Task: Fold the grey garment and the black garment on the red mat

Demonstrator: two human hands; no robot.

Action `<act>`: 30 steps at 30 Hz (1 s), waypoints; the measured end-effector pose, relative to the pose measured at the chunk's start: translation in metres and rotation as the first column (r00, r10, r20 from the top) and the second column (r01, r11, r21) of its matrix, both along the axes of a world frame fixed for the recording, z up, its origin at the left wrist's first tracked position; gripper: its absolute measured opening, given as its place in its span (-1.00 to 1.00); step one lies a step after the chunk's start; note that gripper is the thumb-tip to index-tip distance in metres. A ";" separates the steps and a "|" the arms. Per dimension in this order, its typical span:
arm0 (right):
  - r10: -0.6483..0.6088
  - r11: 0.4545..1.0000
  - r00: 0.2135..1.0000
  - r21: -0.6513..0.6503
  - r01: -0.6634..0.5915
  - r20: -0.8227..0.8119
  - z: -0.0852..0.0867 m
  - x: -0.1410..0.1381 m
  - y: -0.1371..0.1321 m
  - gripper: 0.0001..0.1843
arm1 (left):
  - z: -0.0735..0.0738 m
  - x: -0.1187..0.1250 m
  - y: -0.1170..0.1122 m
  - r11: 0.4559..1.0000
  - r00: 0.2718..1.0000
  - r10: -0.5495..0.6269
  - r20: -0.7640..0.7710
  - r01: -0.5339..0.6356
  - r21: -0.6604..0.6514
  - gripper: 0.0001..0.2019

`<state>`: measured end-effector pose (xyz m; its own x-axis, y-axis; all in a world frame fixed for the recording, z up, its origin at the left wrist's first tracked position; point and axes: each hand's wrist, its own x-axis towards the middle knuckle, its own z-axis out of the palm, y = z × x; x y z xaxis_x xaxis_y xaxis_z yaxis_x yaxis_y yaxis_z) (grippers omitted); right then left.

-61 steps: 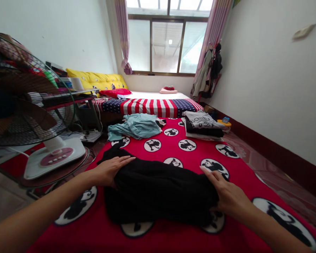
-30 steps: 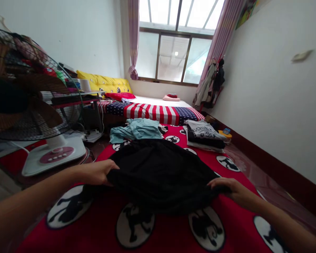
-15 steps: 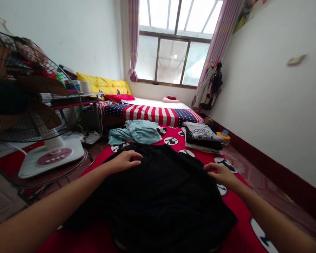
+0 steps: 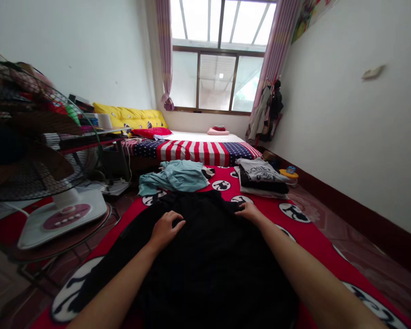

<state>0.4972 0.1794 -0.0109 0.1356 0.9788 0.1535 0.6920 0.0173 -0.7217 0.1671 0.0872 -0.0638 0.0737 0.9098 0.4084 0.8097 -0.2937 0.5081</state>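
- Left hand: fingers loosely curled, a gap between thumb and forefinger, over the upper left part of the black top.
- Right hand: fingertips at the top's upper right edge; cannot tell whether they pinch it.
- The top lies spread below and between both hands' fingers, on the red cover.
- Beyond the left fingers: blue clothes.
- Beyond the right fingers: a folded pile.

Sliding win. at back, bright daylight thru; white wall R, dk-red skirting; pinkish tile flr.
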 end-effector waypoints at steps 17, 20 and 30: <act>0.746 0.501 0.506 0.136 -0.855 0.433 -0.056 -0.066 -0.201 -0.73 | 0.029 -0.006 0.016 0.925 0.991 0.126 0.035 -0.130 0.358 -0.61; 0.747 0.499 0.509 0.145 -0.854 0.427 -0.052 -0.066 -0.200 -0.73 | 0.045 -0.007 0.035 0.985 0.981 0.041 -0.189 -0.008 0.173 -0.37; 0.744 0.519 0.619 0.364 -0.773 0.252 -0.047 -0.059 -0.204 -0.61 | 0.083 -0.032 0.001 0.989 0.883 -0.120 -0.453 0.148 0.026 -0.66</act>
<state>0.4380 -0.0248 -0.0582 -0.6512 0.5447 0.5284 0.3134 0.8271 -0.4665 0.1351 0.0883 0.0194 0.3812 0.8540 0.3541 0.8979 -0.4332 0.0780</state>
